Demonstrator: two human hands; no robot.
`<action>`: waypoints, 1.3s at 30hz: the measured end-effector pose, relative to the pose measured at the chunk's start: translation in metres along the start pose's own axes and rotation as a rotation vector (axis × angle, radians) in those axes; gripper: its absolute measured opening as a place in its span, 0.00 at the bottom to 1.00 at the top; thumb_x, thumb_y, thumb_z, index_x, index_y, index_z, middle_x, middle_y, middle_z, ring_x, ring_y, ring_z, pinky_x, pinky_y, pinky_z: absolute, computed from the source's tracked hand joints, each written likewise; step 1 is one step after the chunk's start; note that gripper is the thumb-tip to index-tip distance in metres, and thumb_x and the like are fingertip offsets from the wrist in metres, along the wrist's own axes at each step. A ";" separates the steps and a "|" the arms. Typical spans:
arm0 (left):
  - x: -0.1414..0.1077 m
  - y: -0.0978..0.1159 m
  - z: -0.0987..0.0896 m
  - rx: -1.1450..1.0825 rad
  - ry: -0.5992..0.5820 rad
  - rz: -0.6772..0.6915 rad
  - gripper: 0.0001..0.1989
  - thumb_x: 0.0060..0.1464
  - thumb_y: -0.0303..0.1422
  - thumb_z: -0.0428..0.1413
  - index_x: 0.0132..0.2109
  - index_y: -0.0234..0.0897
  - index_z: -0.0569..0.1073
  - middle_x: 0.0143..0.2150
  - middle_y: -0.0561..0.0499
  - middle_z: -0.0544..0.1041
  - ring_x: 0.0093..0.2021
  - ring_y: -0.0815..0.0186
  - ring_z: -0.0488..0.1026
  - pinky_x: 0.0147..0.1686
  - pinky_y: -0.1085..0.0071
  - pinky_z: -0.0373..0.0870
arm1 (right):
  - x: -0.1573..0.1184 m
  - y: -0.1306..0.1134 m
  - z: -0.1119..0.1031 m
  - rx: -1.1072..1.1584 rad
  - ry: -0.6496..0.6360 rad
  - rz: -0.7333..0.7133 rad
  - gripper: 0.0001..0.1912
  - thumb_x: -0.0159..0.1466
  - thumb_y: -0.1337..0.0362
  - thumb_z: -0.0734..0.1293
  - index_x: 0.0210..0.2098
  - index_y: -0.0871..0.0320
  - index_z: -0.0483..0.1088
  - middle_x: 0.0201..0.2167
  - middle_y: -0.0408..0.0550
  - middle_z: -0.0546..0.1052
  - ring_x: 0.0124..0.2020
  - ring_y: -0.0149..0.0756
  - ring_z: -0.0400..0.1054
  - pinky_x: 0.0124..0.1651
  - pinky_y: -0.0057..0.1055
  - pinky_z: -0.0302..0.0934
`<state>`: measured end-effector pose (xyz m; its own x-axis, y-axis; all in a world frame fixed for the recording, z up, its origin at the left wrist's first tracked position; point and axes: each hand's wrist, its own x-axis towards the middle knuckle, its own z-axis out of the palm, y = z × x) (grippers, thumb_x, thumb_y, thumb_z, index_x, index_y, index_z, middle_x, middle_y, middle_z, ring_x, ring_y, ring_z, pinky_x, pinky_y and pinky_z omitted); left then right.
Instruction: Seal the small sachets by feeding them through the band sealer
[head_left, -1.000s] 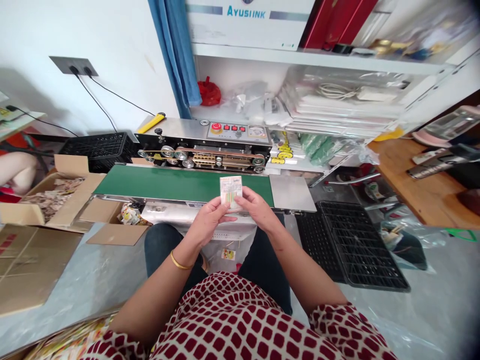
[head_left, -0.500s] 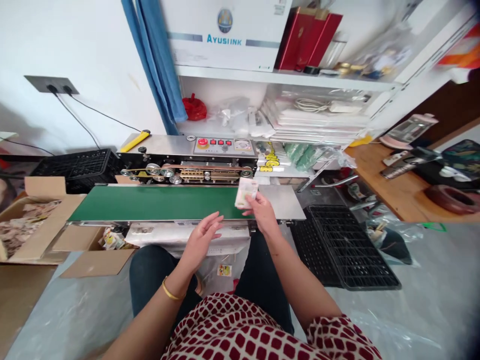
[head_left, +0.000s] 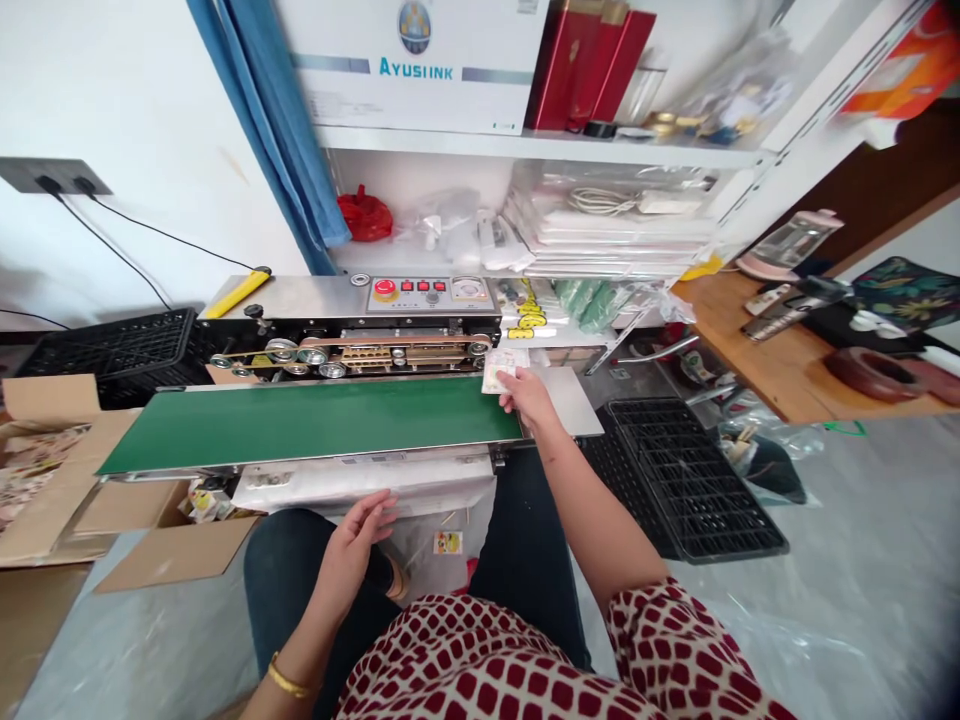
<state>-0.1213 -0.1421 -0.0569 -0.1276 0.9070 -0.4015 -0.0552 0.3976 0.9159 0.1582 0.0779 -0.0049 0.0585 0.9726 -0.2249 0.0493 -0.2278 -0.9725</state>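
My right hand (head_left: 527, 397) pinches a small printed sachet (head_left: 501, 370) at the right end of the green conveyor belt (head_left: 307, 425), with the sachet's top edge close to the band rollers of a stainless steel band sealer (head_left: 352, 340). My left hand (head_left: 358, 545) hangs open and empty over my lap, just in front of a silvery plastic sheet (head_left: 360, 485) along the conveyor's near side. A small yellow-printed sachet (head_left: 448, 543) lies on a clear plastic bag between my knees.
An open cardboard box of sachets (head_left: 45, 470) stands at the left, with a black plastic crate (head_left: 112, 360) behind it. A black wire rack (head_left: 682, 480) lies on the floor at the right. Shelves holding plastic-wrapped packs rise behind the sealer, and a wooden table (head_left: 750, 340) stands at the right.
My two hands held the sachet together at first. My left hand let go and dropped toward my lap, while my right hand carried the sachet up to the sealer's rollers.
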 end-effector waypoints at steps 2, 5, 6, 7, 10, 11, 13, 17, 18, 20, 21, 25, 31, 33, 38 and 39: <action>0.000 0.001 0.004 0.001 0.003 0.002 0.25 0.56 0.49 0.57 0.55 0.39 0.73 0.55 0.43 0.78 0.52 0.54 0.77 0.51 0.59 0.74 | 0.003 -0.003 0.004 -0.152 0.006 -0.043 0.09 0.64 0.59 0.65 0.35 0.59 0.67 0.16 0.37 0.67 0.13 0.26 0.59 0.15 0.23 0.50; 0.001 0.000 0.008 0.010 -0.016 0.015 0.25 0.55 0.50 0.57 0.54 0.39 0.74 0.54 0.43 0.78 0.51 0.54 0.77 0.51 0.58 0.74 | 0.002 -0.010 0.000 -0.429 0.185 -0.222 0.14 0.64 0.54 0.65 0.40 0.59 0.69 0.29 0.44 0.75 0.16 0.25 0.61 0.23 0.26 0.57; 0.001 -0.002 0.008 0.012 -0.022 0.018 0.26 0.55 0.50 0.57 0.54 0.40 0.74 0.54 0.43 0.78 0.51 0.54 0.78 0.51 0.58 0.74 | -0.001 -0.011 -0.003 -0.478 0.253 -0.284 0.16 0.65 0.53 0.65 0.42 0.59 0.69 0.35 0.47 0.77 0.17 0.25 0.62 0.27 0.27 0.60; 0.001 -0.005 0.007 0.015 -0.023 0.019 0.26 0.54 0.51 0.58 0.54 0.39 0.74 0.54 0.43 0.78 0.51 0.54 0.78 0.50 0.59 0.74 | -0.004 -0.012 -0.007 -0.495 0.300 -0.331 0.17 0.65 0.52 0.64 0.44 0.59 0.69 0.39 0.49 0.77 0.19 0.26 0.64 0.30 0.29 0.61; 0.000 -0.016 0.000 0.033 0.031 0.009 0.29 0.52 0.52 0.59 0.54 0.37 0.73 0.49 0.43 0.80 0.47 0.55 0.79 0.48 0.60 0.75 | -0.021 -0.009 -0.022 -0.455 0.324 -0.377 0.18 0.67 0.51 0.61 0.45 0.59 0.70 0.42 0.50 0.77 0.21 0.29 0.66 0.35 0.32 0.63; -0.001 -0.020 -0.004 0.050 0.064 0.005 0.29 0.51 0.52 0.59 0.54 0.37 0.73 0.45 0.44 0.81 0.44 0.56 0.79 0.46 0.61 0.75 | -0.028 -0.006 -0.026 -0.442 0.321 -0.383 0.18 0.67 0.51 0.60 0.45 0.58 0.70 0.41 0.49 0.78 0.22 0.30 0.67 0.35 0.32 0.64; -0.004 -0.029 -0.014 0.122 0.139 0.005 0.30 0.51 0.53 0.59 0.52 0.36 0.73 0.38 0.47 0.81 0.35 0.60 0.79 0.40 0.64 0.75 | -0.044 0.000 -0.035 -0.435 0.320 -0.384 0.19 0.67 0.50 0.60 0.44 0.58 0.71 0.39 0.49 0.78 0.24 0.32 0.69 0.34 0.32 0.63; -0.011 -0.043 -0.034 0.323 0.263 -0.001 0.28 0.54 0.55 0.54 0.49 0.37 0.75 0.25 0.56 0.73 0.20 0.67 0.68 0.26 0.69 0.66 | -0.072 0.015 -0.043 -0.433 0.311 -0.320 0.19 0.66 0.49 0.60 0.42 0.57 0.72 0.35 0.49 0.79 0.24 0.33 0.68 0.30 0.31 0.62; -0.013 -0.046 -0.039 0.355 0.288 -0.005 0.27 0.55 0.56 0.53 0.48 0.37 0.75 0.22 0.57 0.71 0.20 0.66 0.67 0.25 0.69 0.64 | -0.078 0.020 -0.043 -0.428 0.299 -0.309 0.19 0.66 0.49 0.60 0.43 0.57 0.72 0.35 0.49 0.79 0.24 0.33 0.68 0.29 0.31 0.61; -0.016 -0.051 -0.047 0.398 0.332 0.008 0.27 0.56 0.56 0.51 0.47 0.38 0.77 0.18 0.58 0.67 0.20 0.65 0.66 0.26 0.69 0.63 | -0.087 0.028 -0.038 -0.418 0.262 -0.302 0.20 0.66 0.48 0.60 0.44 0.57 0.72 0.38 0.51 0.79 0.25 0.34 0.69 0.29 0.31 0.62; -0.018 -0.053 -0.050 0.416 0.348 0.027 0.27 0.57 0.57 0.50 0.47 0.39 0.77 0.17 0.58 0.66 0.20 0.64 0.66 0.27 0.69 0.63 | -0.090 0.033 -0.034 -0.415 0.233 -0.301 0.20 0.67 0.48 0.60 0.44 0.57 0.71 0.39 0.52 0.79 0.26 0.34 0.69 0.29 0.31 0.62; -0.022 -0.063 -0.057 0.488 0.387 0.109 0.27 0.61 0.55 0.47 0.38 0.39 0.80 0.17 0.56 0.67 0.21 0.63 0.67 0.29 0.69 0.62 | -0.107 0.054 -0.007 -0.429 0.046 -0.283 0.19 0.68 0.48 0.59 0.45 0.56 0.70 0.39 0.50 0.79 0.27 0.35 0.69 0.32 0.32 0.64; -0.019 -0.081 -0.058 0.685 0.288 0.286 0.23 0.67 0.46 0.42 0.41 0.41 0.78 0.35 0.50 0.81 0.35 0.61 0.77 0.39 0.69 0.68 | -0.146 0.094 0.045 -0.542 -0.328 -0.241 0.15 0.69 0.52 0.57 0.43 0.52 0.70 0.35 0.46 0.78 0.27 0.37 0.70 0.36 0.34 0.63; -0.017 -0.085 -0.057 0.729 0.285 0.321 0.22 0.67 0.45 0.42 0.45 0.41 0.78 0.40 0.49 0.82 0.40 0.60 0.78 0.43 0.67 0.69 | -0.158 0.105 0.058 -0.609 -0.425 -0.252 0.15 0.70 0.53 0.56 0.42 0.53 0.70 0.34 0.45 0.78 0.30 0.36 0.71 0.38 0.32 0.62; -0.012 -0.091 -0.056 0.850 0.299 0.401 0.18 0.67 0.42 0.46 0.51 0.40 0.76 0.44 0.48 0.81 0.44 0.59 0.76 0.52 0.61 0.68 | -0.176 0.124 0.075 -0.690 -0.577 -0.308 0.15 0.71 0.56 0.55 0.42 0.53 0.71 0.34 0.44 0.78 0.35 0.35 0.72 0.41 0.30 0.61; -0.011 -0.092 -0.055 0.877 0.297 0.417 0.17 0.66 0.41 0.47 0.51 0.40 0.76 0.45 0.47 0.81 0.46 0.59 0.76 0.54 0.59 0.67 | -0.179 0.126 0.077 -0.695 -0.593 -0.318 0.15 0.71 0.56 0.55 0.42 0.53 0.71 0.34 0.43 0.78 0.35 0.35 0.72 0.42 0.30 0.60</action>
<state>-0.1695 -0.1962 -0.1370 -0.2176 0.9731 0.0758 0.7810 0.1270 0.6115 0.0772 -0.1210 -0.0922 -0.5630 0.8150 -0.1372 0.5659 0.2591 -0.7827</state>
